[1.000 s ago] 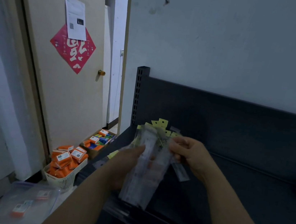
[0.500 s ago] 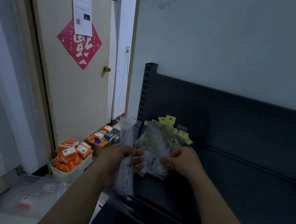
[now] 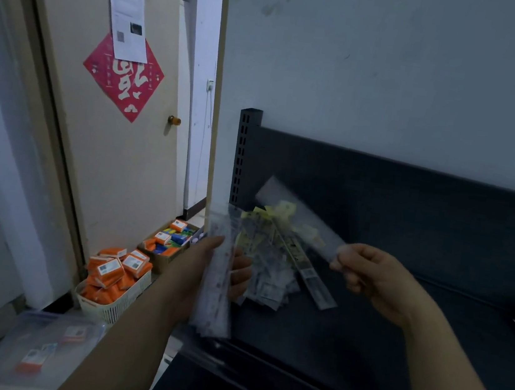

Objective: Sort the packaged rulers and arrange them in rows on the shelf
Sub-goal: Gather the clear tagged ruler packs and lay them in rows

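Glossy plastic wraps the rulers (image 3: pixel 269 271) (shelf (image 3: pixel 361 339): matt metal).

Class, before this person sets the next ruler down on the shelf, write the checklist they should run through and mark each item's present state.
1. Right hand pinches one packaged ruler by its end: ok.
2. Left hand grips the stack firmly: ok.
3. Bare shelf space to the right of the pile: ok.
4. Rulers on the shelf lie in rows: not ok, the pile is jumbled.
5. Kind of ruler in the right hand identified: cannot tell, it is blurred.
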The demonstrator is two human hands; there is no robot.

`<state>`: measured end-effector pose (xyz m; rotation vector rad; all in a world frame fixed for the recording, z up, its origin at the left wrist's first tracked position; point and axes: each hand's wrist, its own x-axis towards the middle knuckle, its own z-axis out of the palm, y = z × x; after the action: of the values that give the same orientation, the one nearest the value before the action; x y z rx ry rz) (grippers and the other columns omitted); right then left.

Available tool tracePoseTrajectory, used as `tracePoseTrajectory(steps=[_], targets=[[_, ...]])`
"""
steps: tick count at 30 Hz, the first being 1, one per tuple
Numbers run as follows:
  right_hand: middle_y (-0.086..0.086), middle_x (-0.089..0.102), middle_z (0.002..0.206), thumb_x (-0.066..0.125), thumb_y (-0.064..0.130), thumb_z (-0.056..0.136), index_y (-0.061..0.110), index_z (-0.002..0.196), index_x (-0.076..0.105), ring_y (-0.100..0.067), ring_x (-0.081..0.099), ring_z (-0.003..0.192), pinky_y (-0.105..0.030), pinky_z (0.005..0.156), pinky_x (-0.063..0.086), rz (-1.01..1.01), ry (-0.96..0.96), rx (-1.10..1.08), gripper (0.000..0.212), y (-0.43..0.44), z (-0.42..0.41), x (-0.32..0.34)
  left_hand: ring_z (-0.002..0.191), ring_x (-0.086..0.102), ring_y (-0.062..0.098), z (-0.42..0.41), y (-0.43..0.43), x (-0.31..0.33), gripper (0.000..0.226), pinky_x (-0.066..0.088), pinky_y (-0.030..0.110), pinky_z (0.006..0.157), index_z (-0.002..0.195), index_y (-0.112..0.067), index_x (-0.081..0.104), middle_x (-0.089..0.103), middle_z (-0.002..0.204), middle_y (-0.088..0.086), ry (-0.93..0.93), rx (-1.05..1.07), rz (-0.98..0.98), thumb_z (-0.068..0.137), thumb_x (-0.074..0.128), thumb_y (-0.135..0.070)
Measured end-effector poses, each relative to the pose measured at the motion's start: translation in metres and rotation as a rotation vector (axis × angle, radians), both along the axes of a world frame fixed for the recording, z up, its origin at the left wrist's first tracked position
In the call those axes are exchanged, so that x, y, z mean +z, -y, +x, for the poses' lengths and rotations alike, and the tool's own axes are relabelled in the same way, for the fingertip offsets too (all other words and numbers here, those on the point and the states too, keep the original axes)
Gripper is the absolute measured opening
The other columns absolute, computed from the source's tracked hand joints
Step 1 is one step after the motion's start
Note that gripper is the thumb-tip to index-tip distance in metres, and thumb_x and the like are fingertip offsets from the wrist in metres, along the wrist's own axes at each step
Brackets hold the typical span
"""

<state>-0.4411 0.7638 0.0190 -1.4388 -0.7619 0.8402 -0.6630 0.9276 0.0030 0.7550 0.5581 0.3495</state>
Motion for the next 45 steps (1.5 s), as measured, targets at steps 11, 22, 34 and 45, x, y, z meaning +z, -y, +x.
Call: tracePoseTrajectory(steps=[11,22,34,45], targets=[[-0.014,0.053,0.078,0.07,0.003,0.08,-0.012,0.101,0.064,-0.011,0.046,0.057,-0.018,0.05,0.041,-0.161,0.077,0.21,0.026,-0.023,-0.004,-0.011,0.078,0.072,0.03,-0.004,0.022,0.006,0.04,0.06,0.034,0.058,0.119,0.002,0.058,0.07,0.104,0.024,-0.141,-0.298,0.14,0.091,0.056,-0.026],[-0.01,0.053,0.064,0.081,0.035,0.072,-0.003,0.076,0.066,-0.015,0.045,0.054,-0.023,0.046,0.036,-0.405,0.599,-0.054,0.041,-0.057,-0.035,-0.037,0.085,0.071,0.022,-0.011,-0.001,-0.008,0.036,0.058,0.031,0.062,0.122,0.005,0.057,0.071,0.108,0.017,-0.092,0.091,0.107,0.091,0.04,-0.001],[-0.02,0.071,0.094,0.036,-0.004,0.088,0.004,0.091,0.051,-0.029,0.071,0.088,-0.039,0.07,0.06,0.328,-0.341,-0.258,0.017,-0.027,-0.014,-0.006,0.064,0.059,0.017,-0.003,0.005,-0.009,0.026,0.054,0.028,0.054,0.111,0.002,0.061,0.063,0.078,0.008,-0.043,0.096,0.081,0.094,0.052,-0.016],[-0.013,0.065,0.073,0.05,-0.001,0.093,0.005,0.077,0.05,-0.018,0.065,0.06,-0.031,0.056,0.056,0.032,0.016,-0.183,0.017,-0.017,-0.022,-0.002,0.104,0.065,0.041,0.025,0.041,-0.012,0.038,0.058,0.052,0.079,0.12,0.006,0.056,0.067,0.111,0.028,-0.099,-0.189,0.168,0.096,0.052,-0.023]])
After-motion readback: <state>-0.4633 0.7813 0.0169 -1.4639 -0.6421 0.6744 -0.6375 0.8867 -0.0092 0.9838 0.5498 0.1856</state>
